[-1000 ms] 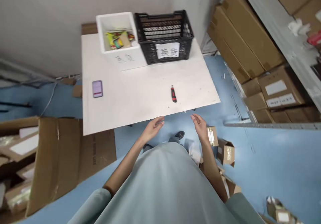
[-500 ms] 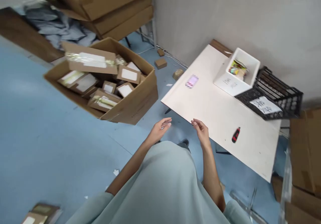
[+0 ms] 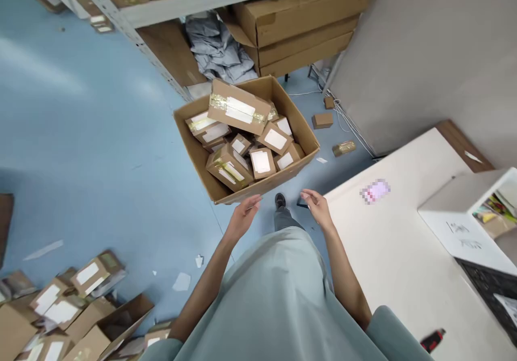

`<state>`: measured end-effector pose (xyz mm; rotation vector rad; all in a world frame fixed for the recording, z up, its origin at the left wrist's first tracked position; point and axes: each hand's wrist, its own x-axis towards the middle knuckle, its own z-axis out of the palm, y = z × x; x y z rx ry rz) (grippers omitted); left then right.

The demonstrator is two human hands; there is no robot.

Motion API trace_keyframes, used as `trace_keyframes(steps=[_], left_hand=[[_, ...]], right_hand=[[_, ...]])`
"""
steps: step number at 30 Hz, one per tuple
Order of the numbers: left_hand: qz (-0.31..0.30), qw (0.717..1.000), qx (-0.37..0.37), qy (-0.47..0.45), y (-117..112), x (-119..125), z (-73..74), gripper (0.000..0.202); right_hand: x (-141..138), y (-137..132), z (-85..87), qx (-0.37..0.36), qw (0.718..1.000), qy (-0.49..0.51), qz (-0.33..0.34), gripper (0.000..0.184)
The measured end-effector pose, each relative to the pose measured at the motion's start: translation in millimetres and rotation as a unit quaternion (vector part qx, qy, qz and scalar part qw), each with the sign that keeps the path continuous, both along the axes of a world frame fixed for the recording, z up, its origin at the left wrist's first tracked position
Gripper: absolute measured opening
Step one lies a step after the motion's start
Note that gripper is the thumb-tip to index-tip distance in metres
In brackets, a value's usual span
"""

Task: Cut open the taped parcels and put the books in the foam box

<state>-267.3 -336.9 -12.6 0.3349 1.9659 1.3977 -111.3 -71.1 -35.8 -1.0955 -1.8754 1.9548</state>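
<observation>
Loosely holds left hand (image 3: 242, 216) and right hand (image 3: 318, 207) apart and empty, with fingers slightly curled, open from the thumbs. Reckoned from midway between them, shows at eleven o'clock a large open carton (image 3: 299, 130) full of labelled parcels (image 3: 263, 161), with near wall right by the left fingers; cannot tell if touching. On the tabletop (image 3: 388, 275): phone (image 3: 376, 191) at three o'clock, red-and-black knife (image 3: 432, 341) past four.

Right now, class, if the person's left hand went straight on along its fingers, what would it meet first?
The left hand would probably meet the near side of the open cardboard box first; depth is unclear, so it might pass over that to the parcels inside.
</observation>
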Motion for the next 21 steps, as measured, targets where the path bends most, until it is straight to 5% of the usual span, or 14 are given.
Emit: trace_keyframes(steps=[11, 21], left_hand=[[0.155, 0.986, -0.048, 0.039, 65.3, -137.0, 14.7, 0.082], [0.205, 0.972, -0.057, 0.102, 72.1, -258.1, 9.3, 0.073]], right_hand=[[-204.3, 75.5, -26.9, -0.073, 0.985, 0.009, 0.157, 0.050], [-297.8, 105.9, -49.6, -0.140, 0.977, -0.029, 0.156, 0.058]])
